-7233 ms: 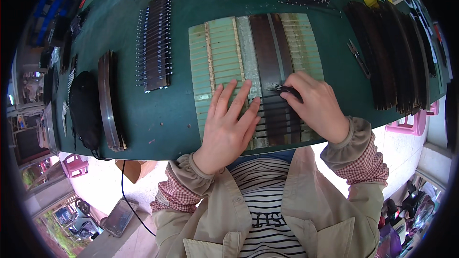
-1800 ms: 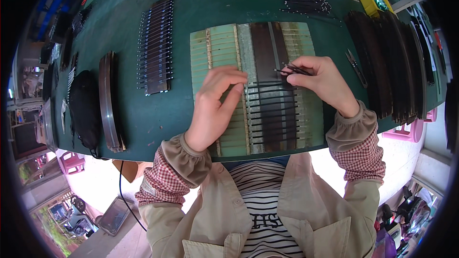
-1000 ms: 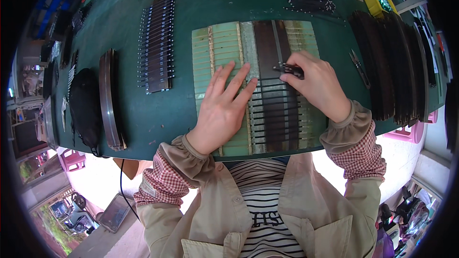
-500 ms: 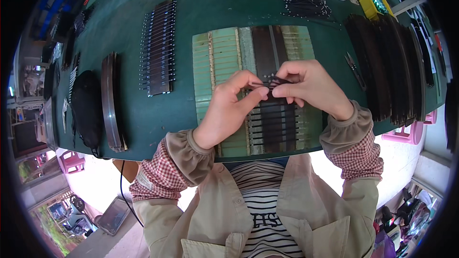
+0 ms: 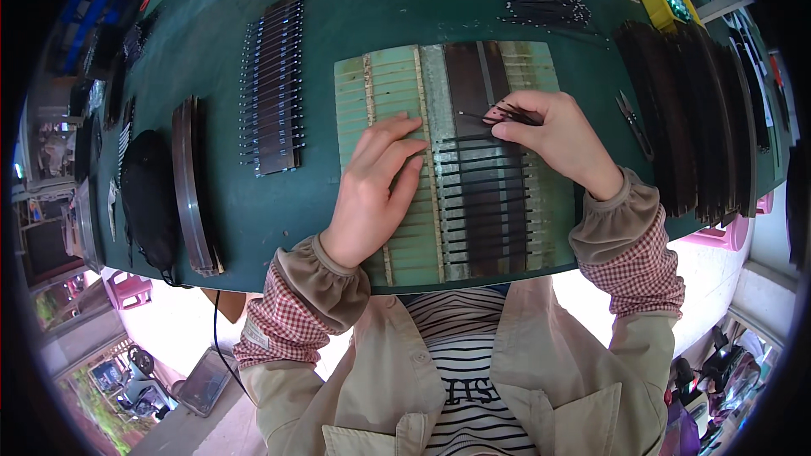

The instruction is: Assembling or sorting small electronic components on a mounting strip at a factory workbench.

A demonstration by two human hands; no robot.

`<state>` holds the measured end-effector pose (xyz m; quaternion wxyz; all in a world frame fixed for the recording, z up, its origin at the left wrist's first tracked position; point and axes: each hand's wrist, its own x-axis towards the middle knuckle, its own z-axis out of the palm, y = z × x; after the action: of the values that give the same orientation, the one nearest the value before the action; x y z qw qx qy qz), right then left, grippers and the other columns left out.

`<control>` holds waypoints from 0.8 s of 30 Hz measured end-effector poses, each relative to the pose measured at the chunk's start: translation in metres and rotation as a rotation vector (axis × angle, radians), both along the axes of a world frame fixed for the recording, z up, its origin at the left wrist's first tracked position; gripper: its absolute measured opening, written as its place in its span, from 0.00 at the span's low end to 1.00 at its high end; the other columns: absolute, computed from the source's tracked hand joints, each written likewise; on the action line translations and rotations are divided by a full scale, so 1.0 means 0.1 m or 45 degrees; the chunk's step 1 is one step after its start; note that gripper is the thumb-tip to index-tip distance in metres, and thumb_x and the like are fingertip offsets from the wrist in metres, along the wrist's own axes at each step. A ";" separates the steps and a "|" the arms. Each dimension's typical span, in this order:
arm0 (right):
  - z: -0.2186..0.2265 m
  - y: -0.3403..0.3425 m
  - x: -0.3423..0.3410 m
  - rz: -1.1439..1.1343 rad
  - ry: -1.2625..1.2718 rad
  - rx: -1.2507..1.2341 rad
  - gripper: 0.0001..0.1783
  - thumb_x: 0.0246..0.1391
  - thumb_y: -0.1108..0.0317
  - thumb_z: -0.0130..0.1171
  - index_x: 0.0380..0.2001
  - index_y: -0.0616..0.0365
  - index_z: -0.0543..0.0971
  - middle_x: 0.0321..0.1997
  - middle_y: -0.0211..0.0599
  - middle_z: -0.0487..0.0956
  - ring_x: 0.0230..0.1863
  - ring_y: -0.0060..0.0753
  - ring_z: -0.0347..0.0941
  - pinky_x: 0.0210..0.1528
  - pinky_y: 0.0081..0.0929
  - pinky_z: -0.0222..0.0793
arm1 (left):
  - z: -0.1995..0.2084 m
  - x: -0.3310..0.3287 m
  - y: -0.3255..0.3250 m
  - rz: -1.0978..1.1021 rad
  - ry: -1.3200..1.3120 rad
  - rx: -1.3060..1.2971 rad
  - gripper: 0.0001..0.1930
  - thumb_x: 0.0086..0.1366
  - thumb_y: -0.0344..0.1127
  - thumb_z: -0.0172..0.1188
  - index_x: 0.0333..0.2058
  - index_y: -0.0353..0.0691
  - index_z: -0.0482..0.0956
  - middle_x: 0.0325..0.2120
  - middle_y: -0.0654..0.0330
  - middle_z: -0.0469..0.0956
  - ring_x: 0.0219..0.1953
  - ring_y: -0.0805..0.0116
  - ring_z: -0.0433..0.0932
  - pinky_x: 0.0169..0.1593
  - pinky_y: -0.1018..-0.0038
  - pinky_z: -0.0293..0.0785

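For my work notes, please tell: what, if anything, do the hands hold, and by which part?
The right hand grips thin black rods behind their protruding left ends; the left hand appears empty.

Board (image 5: 394,84) under left hand (image 5: 372,190), rods (image 5: 483,197) on it right of that hand, bag (image 5: 146,198) well left; snips (image 5: 634,125) right of right hand (image 5: 560,137)
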<state>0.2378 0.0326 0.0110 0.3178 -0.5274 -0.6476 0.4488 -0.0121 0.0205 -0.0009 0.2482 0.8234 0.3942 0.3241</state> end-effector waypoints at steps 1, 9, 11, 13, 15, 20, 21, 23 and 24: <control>0.00 0.00 -0.01 0.002 0.001 -0.001 0.11 0.48 0.72 0.63 0.35 0.68 0.79 0.29 0.38 0.80 0.29 0.24 0.73 0.36 0.22 0.70 | 0.00 0.00 0.00 0.005 -0.009 -0.012 0.09 0.57 0.20 0.57 0.38 0.32 0.77 0.48 0.52 0.75 0.54 0.52 0.71 0.56 0.65 0.67; -0.04 -0.01 -0.12 -0.014 -0.086 0.118 0.10 0.48 0.72 0.63 0.33 0.66 0.79 0.29 0.43 0.80 0.29 0.32 0.75 0.35 0.26 0.70 | -0.01 0.01 0.00 -0.021 0.042 0.018 0.13 0.57 0.21 0.57 0.43 0.33 0.77 0.50 0.51 0.73 0.55 0.51 0.69 0.57 0.63 0.66; -0.07 -0.04 -0.14 -0.017 -0.188 0.197 0.09 0.47 0.72 0.63 0.32 0.66 0.78 0.30 0.43 0.79 0.28 0.35 0.75 0.34 0.28 0.70 | 0.01 0.05 -0.02 -0.051 0.150 0.103 0.17 0.57 0.21 0.57 0.46 0.34 0.76 0.53 0.51 0.71 0.57 0.49 0.67 0.57 0.62 0.65; -0.05 -0.08 -0.16 -0.015 -0.239 0.237 0.08 0.47 0.73 0.63 0.31 0.66 0.78 0.30 0.44 0.78 0.27 0.37 0.74 0.34 0.29 0.70 | 0.03 0.09 -0.04 -0.062 0.265 0.169 0.18 0.56 0.21 0.57 0.47 0.35 0.75 0.54 0.51 0.70 0.57 0.49 0.67 0.57 0.62 0.65; 0.02 -0.13 -0.19 -0.056 -0.480 0.309 0.08 0.46 0.73 0.63 0.29 0.66 0.77 0.31 0.43 0.77 0.27 0.38 0.74 0.33 0.29 0.69 | 0.05 0.10 -0.07 -0.089 0.495 0.304 0.21 0.56 0.21 0.58 0.50 0.36 0.74 0.56 0.50 0.68 0.57 0.48 0.66 0.58 0.61 0.65; 0.05 -0.05 0.08 -0.140 -0.304 0.277 0.08 0.48 0.72 0.62 0.31 0.66 0.78 0.32 0.41 0.76 0.29 0.34 0.73 0.34 0.27 0.68 | 0.06 0.04 -0.02 -0.118 0.303 0.150 0.20 0.58 0.23 0.57 0.51 0.37 0.74 0.57 0.49 0.67 0.56 0.50 0.67 0.57 0.64 0.65; 0.07 -0.04 0.12 -0.137 -0.302 0.279 0.08 0.48 0.72 0.62 0.31 0.66 0.78 0.32 0.41 0.76 0.29 0.34 0.73 0.34 0.27 0.68 | 0.12 0.02 0.00 -0.099 0.175 0.032 0.18 0.59 0.23 0.56 0.50 0.37 0.74 0.56 0.50 0.68 0.56 0.52 0.67 0.57 0.65 0.65; 0.17 -0.02 0.17 -0.058 -0.105 0.194 0.09 0.50 0.72 0.62 0.33 0.66 0.79 0.31 0.40 0.76 0.31 0.31 0.73 0.35 0.25 0.68 | 0.22 0.00 0.05 -0.067 -0.086 -0.208 0.15 0.61 0.24 0.55 0.48 0.36 0.74 0.53 0.51 0.70 0.55 0.55 0.68 0.56 0.67 0.65; 0.20 -0.03 0.19 -0.022 -0.008 0.150 0.09 0.51 0.72 0.61 0.35 0.66 0.79 0.30 0.39 0.75 0.32 0.29 0.73 0.35 0.25 0.68 | 0.23 0.03 0.07 -0.070 -0.089 -0.211 0.15 0.61 0.24 0.55 0.48 0.36 0.74 0.53 0.51 0.70 0.55 0.55 0.68 0.56 0.67 0.65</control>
<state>0.2563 0.0299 0.0310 0.3499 -0.5147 -0.6695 0.4055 -0.0095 0.0275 0.0224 0.3377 0.7988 0.3881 0.3119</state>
